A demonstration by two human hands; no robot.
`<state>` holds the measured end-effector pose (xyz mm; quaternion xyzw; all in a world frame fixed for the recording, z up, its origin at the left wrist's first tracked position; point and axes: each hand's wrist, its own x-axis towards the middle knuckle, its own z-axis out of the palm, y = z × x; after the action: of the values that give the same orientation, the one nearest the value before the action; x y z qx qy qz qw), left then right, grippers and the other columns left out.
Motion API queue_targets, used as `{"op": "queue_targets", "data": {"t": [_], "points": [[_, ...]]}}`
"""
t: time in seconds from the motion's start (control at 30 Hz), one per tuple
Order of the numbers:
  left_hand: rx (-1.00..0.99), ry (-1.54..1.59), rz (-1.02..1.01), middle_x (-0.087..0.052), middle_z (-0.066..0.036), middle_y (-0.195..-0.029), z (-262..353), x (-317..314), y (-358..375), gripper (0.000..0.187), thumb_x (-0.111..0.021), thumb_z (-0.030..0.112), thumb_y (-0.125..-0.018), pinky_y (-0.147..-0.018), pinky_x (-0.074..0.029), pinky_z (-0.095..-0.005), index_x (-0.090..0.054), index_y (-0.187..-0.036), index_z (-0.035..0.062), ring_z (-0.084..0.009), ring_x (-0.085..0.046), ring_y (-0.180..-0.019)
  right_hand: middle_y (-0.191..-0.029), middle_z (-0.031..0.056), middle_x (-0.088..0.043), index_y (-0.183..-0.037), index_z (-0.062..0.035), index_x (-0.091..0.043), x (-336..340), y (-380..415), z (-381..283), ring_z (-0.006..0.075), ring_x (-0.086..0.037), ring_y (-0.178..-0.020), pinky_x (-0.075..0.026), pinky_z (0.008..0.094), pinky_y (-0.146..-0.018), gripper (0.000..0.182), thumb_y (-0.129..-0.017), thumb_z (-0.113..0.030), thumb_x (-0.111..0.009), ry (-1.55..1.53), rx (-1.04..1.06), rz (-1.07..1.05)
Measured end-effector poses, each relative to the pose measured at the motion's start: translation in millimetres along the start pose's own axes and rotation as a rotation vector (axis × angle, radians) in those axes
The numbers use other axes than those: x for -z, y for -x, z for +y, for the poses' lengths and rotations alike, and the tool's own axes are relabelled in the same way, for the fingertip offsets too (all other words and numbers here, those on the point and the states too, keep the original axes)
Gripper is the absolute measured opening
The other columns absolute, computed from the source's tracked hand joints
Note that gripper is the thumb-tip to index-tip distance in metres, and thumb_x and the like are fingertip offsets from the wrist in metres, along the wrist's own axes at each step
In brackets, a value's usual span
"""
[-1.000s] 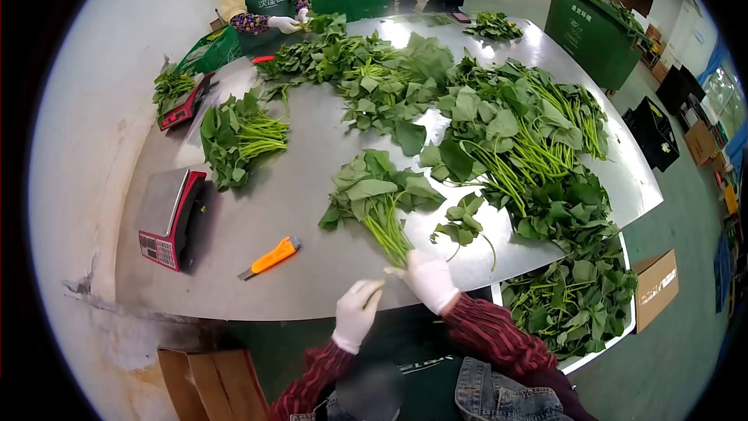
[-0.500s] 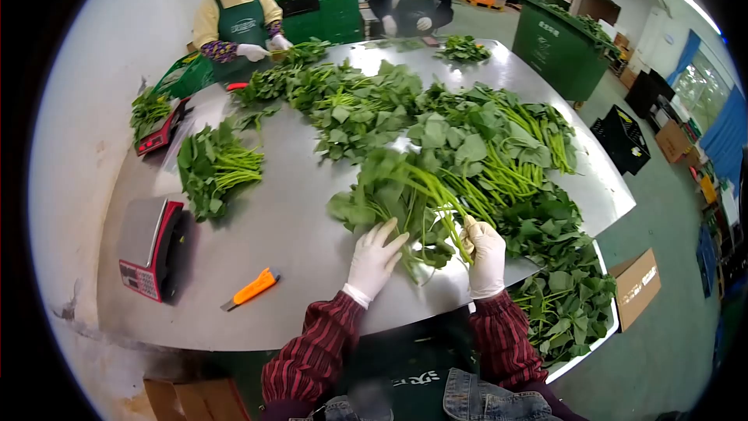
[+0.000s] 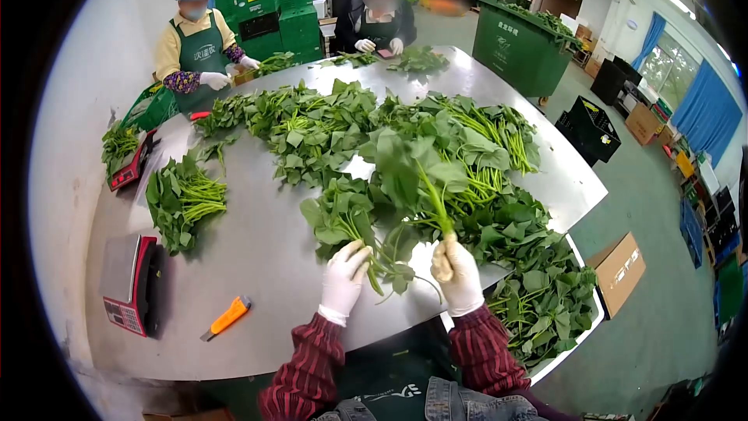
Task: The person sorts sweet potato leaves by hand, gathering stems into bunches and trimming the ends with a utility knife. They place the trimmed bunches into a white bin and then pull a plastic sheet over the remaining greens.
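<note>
My right hand [image 3: 458, 271], in a white glove, is closed round the stem ends of a bunch of leafy greens [image 3: 428, 187], held upright with its leaves pointing away from me. My left hand [image 3: 344, 274], also gloved, has its fingers curled at the stems of a smaller leafy clump [image 3: 343, 214] near the table's front edge; loose sprigs lie just right of it. A large pile of greens [image 3: 312, 129] spreads across the metal table [image 3: 273, 257] beyond both hands. A separate bunch [image 3: 187, 201] lies at the left.
An orange knife [image 3: 227, 317] and a red scale [image 3: 128, 284] sit on the left; another scale [image 3: 132, 168] holds greens. A white-rimmed crate of greens [image 3: 538, 312] is at my right. Two people stand across the table. A green bin [image 3: 518, 47] stands behind.
My right hand has closed round the stems and raised the bunch more upright. The fingers of my left hand have drawn in at the clump's stems. The camera view has shifted.
</note>
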<state>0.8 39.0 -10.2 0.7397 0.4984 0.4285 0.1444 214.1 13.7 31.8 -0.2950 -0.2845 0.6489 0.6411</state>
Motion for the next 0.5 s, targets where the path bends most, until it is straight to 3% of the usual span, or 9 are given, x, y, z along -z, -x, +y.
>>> {"op": "queue_targets", "data": {"t": [0.07,0.1,0.13,0.23,0.4,0.47,0.5], "points": [[0.063,0.212,0.184,-0.064,-0.011,-0.098,27.5,9.5,9.5,0.019,-0.062,0.001,-0.079,-0.078,-0.048,-0.0308,-0.066,-0.097,0.0041,-0.0249,-0.061,-0.089,-0.055,-0.0032,-0.041,-0.073,-0.0076,-0.049,-3.4,4.4,19.8,0.0072,-0.036,-0.047,-0.031,0.0200,-0.047,0.035,-0.095,-0.034,-0.047,0.083,0.038,0.056],[0.095,0.294,0.196,-0.064,-0.010,-0.095,35.0,9.8,16.3,0.017,-0.061,-0.002,-0.080,-0.077,-0.049,-0.0289,-0.066,-0.095,0.0015,-0.0220,-0.062,-0.088,-0.055,-0.0017,-0.042,-0.073,-0.0076,-0.048,-8.3,6.7,20.2,0.0078,-0.038,-0.047,-0.032,0.0206,-0.047,0.034,-0.095,-0.033,-0.048,0.040,0.072,-0.121],[0.143,0.376,0.206,-0.064,-0.010,-0.093,40.2,9.7,26.4,0.015,-0.060,-0.004,-0.081,-0.077,-0.049,-0.0271,-0.065,-0.094,-0.0012,-0.0190,-0.062,-0.086,-0.057,0.0001,-0.045,-0.075,-0.0061,-0.051,-13.9,9.1,25.2,0.0087,-0.040,-0.047,-0.034,0.0211,-0.047,0.033,-0.094,-0.033,-0.049,0.037,0.072,-0.101],[0.316,0.597,0.139,-0.064,-0.008,-0.091,41.3,9.2,31.9,0.017,-0.061,-0.001,-0.083,-0.073,-0.049,-0.0250,-0.064,-0.099,-0.0036,-0.0151,-0.062,-0.081,-0.062,0.0019,-0.053,-0.079,-0.0022,-0.058,-18.9,16.6,44.4,0.0075,-0.044,-0.050,-0.037,0.0204,-0.049,0.035,-0.095,-0.032,-0.049,0.274,-0.043,-0.057],[0.596,0.934,0.155,-0.065,-0.004,-0.091,42.0,17.3,30.2,0.020,-0.062,0.006,-0.084,-0.073,-0.047,-0.0243,-0.063,-0.102,-0.0038,-0.0110,-0.059,-0.080,-0.063,0.0007,-0.053,-0.079,-0.0013,-0.059,-24.5,39.1,77.4,0.0065,-0.046,-0.053,-0.038,0.0202,-0.052,0.033,-0.095,-0.028,-0.049,0.537,-0.114,-0.130],[0.659,1.111,0.136,-0.065,-0.004,-0.092,34.1,15.0,33.1,0.023,-0.064,0.007,-0.084,-0.074,-0.047,-0.0242,-0.062,-0.104,-0.0035,-0.0101,-0.058,-0.080,-0.064,0.0014,-0.053,-0.080,-0.0003,-0.059,-18.3,41.6,86.8,0.0090,-0.047,-0.054,-0.040,0.0235,-0.054,0.033,-0.096,-0.027,-0.049,0.737,-0.033,-0.227],[0.653,1.089,0.123,-0.065,-0.005,-0.091,28.0,14.2,36.3,0.022,-0.064,0.005,-0.082,-0.074,-0.048,-0.0243,-0.062,-0.103,-0.0023,-0.0105,-0.059,-0.080,-0.067,0.0034,-0.055,-0.082,0.0004,-0.059,-9.3,36.2,92.7,0.0118,-0.049,-0.056,-0.041,0.0271,-0.055,0.034,-0.096,-0.029,-0.048,0.779,0.110,-0.274]]}}
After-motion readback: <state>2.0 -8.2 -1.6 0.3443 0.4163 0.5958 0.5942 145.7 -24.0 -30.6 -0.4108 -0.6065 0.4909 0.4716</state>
